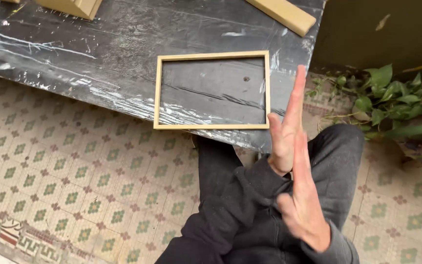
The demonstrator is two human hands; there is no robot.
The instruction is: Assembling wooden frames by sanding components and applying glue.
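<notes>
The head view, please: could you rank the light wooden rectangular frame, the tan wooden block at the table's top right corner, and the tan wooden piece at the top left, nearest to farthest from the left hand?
1. Light wooden rectangular frame, just left of the left hand.
2. Tan wooden block, above, at the dark table corner.
3. Tan wooden piece, far upper left.

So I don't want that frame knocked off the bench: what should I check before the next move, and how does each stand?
1. Wooden frame lies flat on the black worktop: ok.
2. Frame fully on the top: ok, though close to the near edge.
3. Left hand empty, fingers open: ok.
4. Right hand empty: ok.
5. Hands clear of the frame: ok, neither touches it.
6. Frame corners tight: cannot tell.
</notes>
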